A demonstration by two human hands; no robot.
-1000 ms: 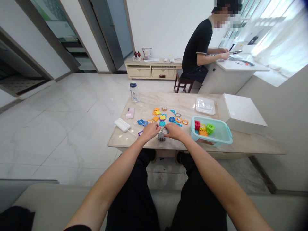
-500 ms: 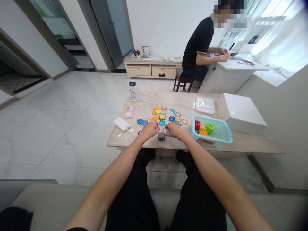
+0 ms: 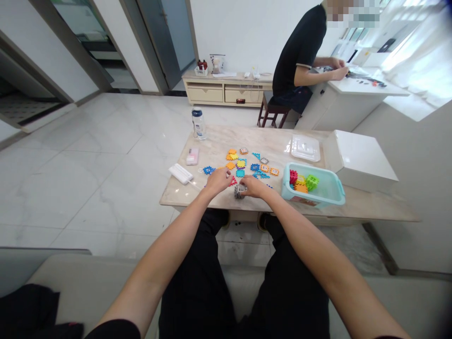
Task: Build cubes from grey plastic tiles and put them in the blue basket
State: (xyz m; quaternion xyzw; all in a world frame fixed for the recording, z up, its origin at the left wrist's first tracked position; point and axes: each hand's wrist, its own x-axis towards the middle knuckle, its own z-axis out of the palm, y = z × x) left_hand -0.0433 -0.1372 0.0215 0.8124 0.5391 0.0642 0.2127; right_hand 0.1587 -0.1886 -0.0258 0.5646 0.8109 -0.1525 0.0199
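Over the near part of the table, my right hand is closed on a grey toothed tile with a window pattern. The tile lies on top of a grey cube-like block, touching it. To the left, my left hand has its fingers curled together; a small pale spot shows at the fingertips, too small to name. Just right of those fingertips lies a red toothed tile. Beyond both hands are a teal tile, a yellow tile and several orange and blue interlocking tiles.
To the right stands a light teal bin holding red, yellow, orange and green blocks. Behind it are a clear lid and a white box. A water bottle, pink box and white packet are left. Another person sits at the far desk.
My right hand has brought the window-patterned grey tile left onto the grey block. My left hand has drawn slightly away from the red tile. The whole view has shifted a little.
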